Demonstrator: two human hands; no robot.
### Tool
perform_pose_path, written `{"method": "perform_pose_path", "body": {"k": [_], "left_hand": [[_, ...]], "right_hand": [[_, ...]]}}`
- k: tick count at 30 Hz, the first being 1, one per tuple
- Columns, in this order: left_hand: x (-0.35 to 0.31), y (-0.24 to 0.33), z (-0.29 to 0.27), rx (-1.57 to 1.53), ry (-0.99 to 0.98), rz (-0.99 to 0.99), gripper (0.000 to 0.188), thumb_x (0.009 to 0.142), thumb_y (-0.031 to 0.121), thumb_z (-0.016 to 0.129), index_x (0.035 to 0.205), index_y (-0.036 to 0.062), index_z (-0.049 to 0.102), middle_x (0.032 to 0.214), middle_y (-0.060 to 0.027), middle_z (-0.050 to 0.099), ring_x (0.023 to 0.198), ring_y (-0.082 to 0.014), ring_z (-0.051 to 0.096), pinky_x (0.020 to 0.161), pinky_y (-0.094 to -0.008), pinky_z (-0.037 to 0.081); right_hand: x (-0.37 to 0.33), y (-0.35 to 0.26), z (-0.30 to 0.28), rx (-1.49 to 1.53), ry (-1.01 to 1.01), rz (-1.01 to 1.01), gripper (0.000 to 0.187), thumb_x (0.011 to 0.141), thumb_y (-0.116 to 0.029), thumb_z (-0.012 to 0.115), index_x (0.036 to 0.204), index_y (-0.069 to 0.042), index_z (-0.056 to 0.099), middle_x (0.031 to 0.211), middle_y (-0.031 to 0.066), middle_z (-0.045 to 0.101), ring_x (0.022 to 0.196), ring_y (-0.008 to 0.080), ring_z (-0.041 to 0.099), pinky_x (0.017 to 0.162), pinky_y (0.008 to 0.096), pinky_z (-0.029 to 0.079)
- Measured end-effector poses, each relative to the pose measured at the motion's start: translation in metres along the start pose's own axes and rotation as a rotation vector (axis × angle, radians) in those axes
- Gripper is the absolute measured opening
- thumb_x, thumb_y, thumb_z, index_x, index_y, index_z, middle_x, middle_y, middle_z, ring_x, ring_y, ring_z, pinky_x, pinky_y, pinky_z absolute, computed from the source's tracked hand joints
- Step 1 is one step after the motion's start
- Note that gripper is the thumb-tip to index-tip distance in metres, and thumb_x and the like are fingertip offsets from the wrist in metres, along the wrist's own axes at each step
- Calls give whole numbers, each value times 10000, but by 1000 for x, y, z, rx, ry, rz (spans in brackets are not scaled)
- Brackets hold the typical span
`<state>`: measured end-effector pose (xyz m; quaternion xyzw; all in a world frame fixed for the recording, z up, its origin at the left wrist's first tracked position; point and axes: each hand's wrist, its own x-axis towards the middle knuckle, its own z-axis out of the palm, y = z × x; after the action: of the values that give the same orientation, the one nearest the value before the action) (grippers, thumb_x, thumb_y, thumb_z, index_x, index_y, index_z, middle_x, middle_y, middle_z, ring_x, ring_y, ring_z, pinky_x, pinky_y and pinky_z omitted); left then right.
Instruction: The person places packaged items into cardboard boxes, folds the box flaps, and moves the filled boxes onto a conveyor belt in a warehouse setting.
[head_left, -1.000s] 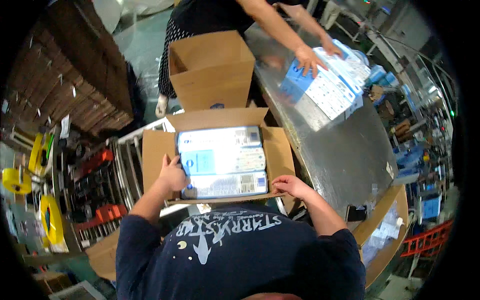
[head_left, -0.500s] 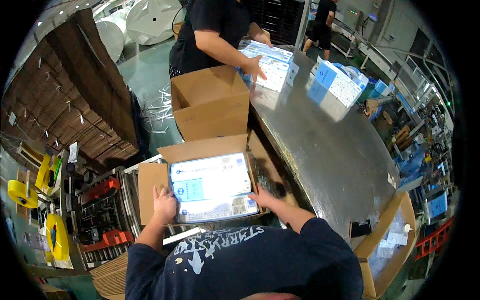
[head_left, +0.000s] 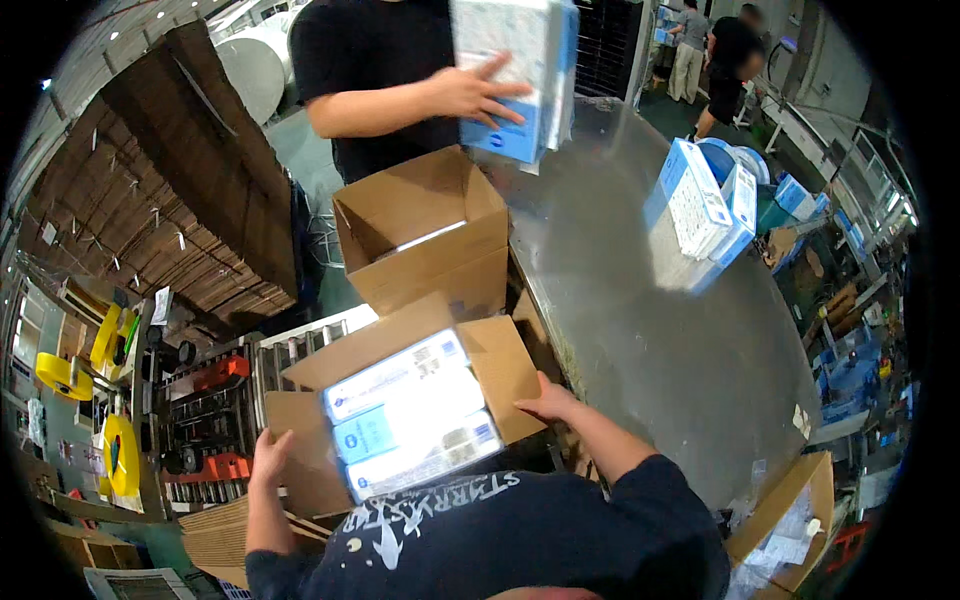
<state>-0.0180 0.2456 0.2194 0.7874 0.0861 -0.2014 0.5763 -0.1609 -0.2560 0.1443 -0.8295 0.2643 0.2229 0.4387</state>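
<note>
An open cardboard box sits tilted in front of me, its right side raised higher in view than its left. White and blue plastic-wrapped packs fill it in rows. My left hand grips the box's left flap at its outer edge, thumb up. On the other side, my right hand pinches the edge of the raised right flap; some of its fingers are hidden behind the cardboard.
Beyond stands a second open box. A co-worker's hand holds white-blue packs above the metal table, where more packs stand. A roller conveyor and tape rolls lie left, near stacked flat cardboard. A carton stands lower right.
The box has turned and tilted, and its right flap now stands out. My hands have moved from the packs' sides to the flaps. The co-worker has lifted packs off the table.
</note>
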Motion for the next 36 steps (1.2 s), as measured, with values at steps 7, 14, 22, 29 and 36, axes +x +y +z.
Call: {"method": "perform_pose_path", "body": {"k": [7,14,22,29,36], "left_hand": [[-24,-14,104,1047,-821,230,990,634,617,658,1287,-55,338,1362,-340,157,1306,-417,144,1057,-433,172],[-52,74,123,667,-687,196,847,571,499,753,1233,60,458,1311,-178,386,1131,-312,472,924,-436,397],[12,-77,94,649,59,478,862,555,544,729,1237,90,460,1343,-230,290,1246,-349,289,992,-514,272],[77,-49,73,-304,-202,68,435,878,292,497,1225,33,454,1169,-95,530,1020,-166,501,864,-308,410],[171,-27,-70,767,269,314,503,835,420,498,1282,202,430,1384,-92,323,1234,-358,328,979,-545,266]], "right_hand": [[9,-92,41,-513,-35,-1160,433,843,-285,544,1232,-104,487,1219,196,494,1155,327,455,967,388,363],[52,-153,34,-751,214,-1113,424,773,-304,565,1153,-118,531,1291,163,404,1219,345,340,972,534,283],[31,-169,26,-525,454,-906,291,807,-324,497,689,-108,654,792,100,605,840,292,555,752,421,426],[48,-62,96,897,-164,-93,456,902,-173,467,1313,-96,284,1213,117,452,1021,265,515,791,396,482],[53,-188,239,872,55,-276,559,918,-274,455,1370,-105,175,1337,104,329,1162,241,404,929,387,388]]}}
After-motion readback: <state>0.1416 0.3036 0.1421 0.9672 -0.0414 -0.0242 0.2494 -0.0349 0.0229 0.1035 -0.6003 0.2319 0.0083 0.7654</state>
